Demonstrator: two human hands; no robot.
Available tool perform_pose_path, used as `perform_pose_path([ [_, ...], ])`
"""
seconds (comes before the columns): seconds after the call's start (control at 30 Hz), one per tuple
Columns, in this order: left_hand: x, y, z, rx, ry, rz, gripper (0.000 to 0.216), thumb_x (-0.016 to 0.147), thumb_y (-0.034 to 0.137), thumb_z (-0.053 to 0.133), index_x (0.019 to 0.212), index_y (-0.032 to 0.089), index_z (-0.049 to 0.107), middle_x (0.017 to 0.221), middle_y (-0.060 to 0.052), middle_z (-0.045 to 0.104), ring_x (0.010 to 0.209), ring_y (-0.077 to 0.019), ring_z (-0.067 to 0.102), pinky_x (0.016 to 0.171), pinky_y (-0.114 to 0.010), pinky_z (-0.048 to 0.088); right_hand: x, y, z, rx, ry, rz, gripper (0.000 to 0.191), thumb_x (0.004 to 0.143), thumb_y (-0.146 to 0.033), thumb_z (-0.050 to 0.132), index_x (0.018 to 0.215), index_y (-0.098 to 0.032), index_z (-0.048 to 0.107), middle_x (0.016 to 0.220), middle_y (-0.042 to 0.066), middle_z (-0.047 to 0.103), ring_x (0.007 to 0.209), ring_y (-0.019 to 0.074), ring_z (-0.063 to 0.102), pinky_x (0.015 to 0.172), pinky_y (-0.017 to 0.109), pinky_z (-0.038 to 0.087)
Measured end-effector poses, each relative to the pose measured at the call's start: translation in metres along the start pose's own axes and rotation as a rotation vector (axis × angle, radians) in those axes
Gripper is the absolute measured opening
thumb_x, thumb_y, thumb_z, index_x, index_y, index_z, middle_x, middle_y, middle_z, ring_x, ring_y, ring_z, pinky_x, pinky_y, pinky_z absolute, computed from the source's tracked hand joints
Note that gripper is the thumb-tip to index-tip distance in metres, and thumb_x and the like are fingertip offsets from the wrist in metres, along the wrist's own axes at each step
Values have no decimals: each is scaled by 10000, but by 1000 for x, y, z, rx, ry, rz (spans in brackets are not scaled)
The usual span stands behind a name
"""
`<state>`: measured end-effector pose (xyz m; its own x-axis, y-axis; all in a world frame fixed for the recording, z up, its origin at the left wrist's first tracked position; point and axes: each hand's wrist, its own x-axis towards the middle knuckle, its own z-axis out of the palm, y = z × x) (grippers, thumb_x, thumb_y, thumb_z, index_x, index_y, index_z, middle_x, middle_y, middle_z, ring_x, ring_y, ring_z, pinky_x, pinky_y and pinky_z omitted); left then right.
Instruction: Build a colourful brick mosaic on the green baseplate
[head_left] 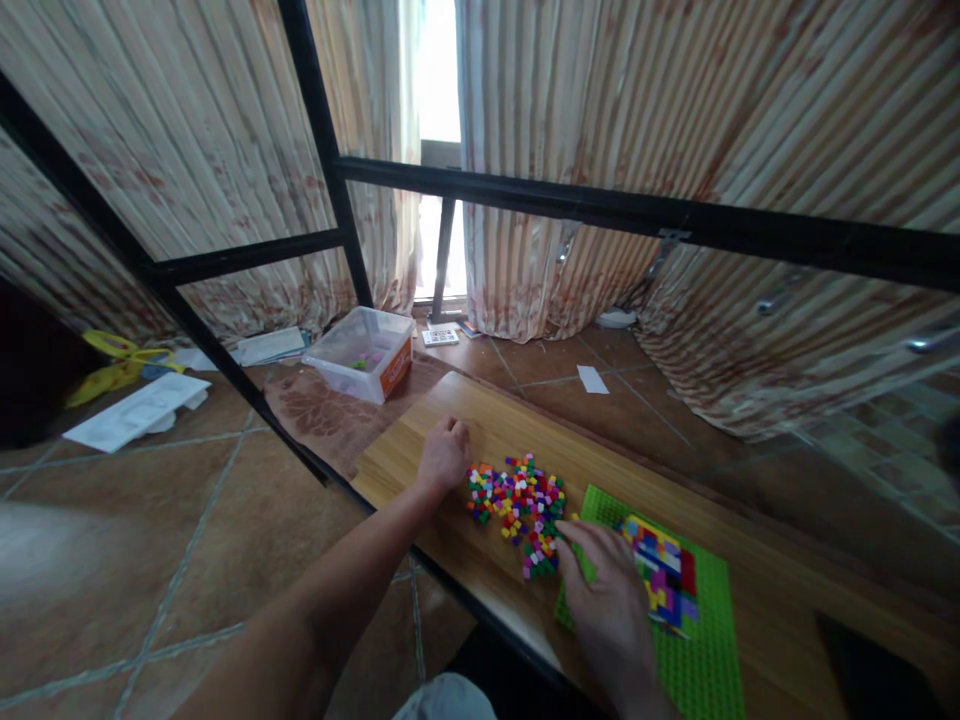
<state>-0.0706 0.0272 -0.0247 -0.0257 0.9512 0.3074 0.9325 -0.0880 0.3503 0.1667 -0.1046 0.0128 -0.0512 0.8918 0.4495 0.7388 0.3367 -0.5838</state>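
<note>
A pile of small multicoloured cubes (517,497) lies spread on the wooden tabletop. At its left edge my left hand (445,457) rests with curled fingers, and whatever may be inside them is hidden. My right hand (606,575) reaches over the left part of a green studded baseplate (712,640). Its thumb and forefinger tips come close together at the pile's right edge; I cannot make out what is between them. Beside that hand, a cluster of coloured bricks (664,570) sits on the baseplate, partly covered by the hand.
A clear plastic bin (360,355) with a few coloured pieces stands on the floor beyond the table. Black metal bars (525,190) cross in front of the curtains. A dark flat object (870,665) lies at the table's right. Papers (592,379) lie on the tiles.
</note>
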Motion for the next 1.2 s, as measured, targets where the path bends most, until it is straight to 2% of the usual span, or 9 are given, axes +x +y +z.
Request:
perform_pose_path([
  [0.2, 0, 2, -2, 7, -23, -11, 192, 919, 191, 432, 925, 180, 624, 962, -82, 604, 923, -192, 572, 848, -311, 453, 4, -21, 43, -47, -74, -91, 200, 914, -267, 522, 998, -209, 693, 946, 59, 668, 927, 217, 550, 859, 373, 431],
  [0.37, 0, 2, -2, -5, -25, -21, 174, 909, 184, 449, 920, 181, 622, 973, -83, 601, 937, -190, 569, 860, -310, 452, 21, -23, 60, -177, -103, -144, 189, 898, -264, 555, 1013, -243, 703, 959, 50, 641, 907, 214, 528, 840, 367, 415],
  [0.5, -1, 2, -1, -11, -8, -6, 181, 906, 178, 447, 936, 172, 625, 970, -87, 605, 932, -194, 566, 863, -315, 453, 27, -19, 68, -248, -109, -178, 150, 883, -257, 578, 947, -255, 714, 971, 47, 630, 903, 215, 517, 823, 363, 406],
  [0.63, -1, 1, 1, -1, -10, -12, 176, 894, 165, 456, 930, 172, 628, 967, -85, 606, 926, -193, 566, 859, -312, 454, 25, -10, 65, -249, -120, -168, 142, 883, -225, 570, 880, -229, 712, 955, 56, 629, 909, 218, 516, 825, 360, 407],
  [0.83, 0, 0, 2, 4, -6, 1, 178, 898, 177, 451, 924, 175, 627, 959, -82, 603, 923, -190, 566, 851, -307, 454, 18, 6, 51, -240, -118, -158, 177, 892, -233, 536, 935, -210, 705, 1008, 72, 640, 916, 229, 520, 818, 369, 418],
  [0.97, 0, 0, 1, -2, 0, 1, 180, 894, 173, 454, 944, 178, 627, 974, -81, 603, 933, -189, 565, 862, -308, 454, 17, 15, 44, -211, -93, -133, 236, 915, -243, 475, 938, -188, 704, 967, 78, 656, 910, 228, 531, 816, 372, 432],
  [1.2, 0, 2, -2, 5, -14, -9, 178, 897, 175, 449, 921, 177, 625, 980, -83, 612, 930, -193, 569, 856, -310, 459, 14, 18, 24, -169, -55, -59, 307, 945, -304, 415, 974, -185, 696, 969, 87, 674, 913, 227, 560, 833, 389, 446],
])
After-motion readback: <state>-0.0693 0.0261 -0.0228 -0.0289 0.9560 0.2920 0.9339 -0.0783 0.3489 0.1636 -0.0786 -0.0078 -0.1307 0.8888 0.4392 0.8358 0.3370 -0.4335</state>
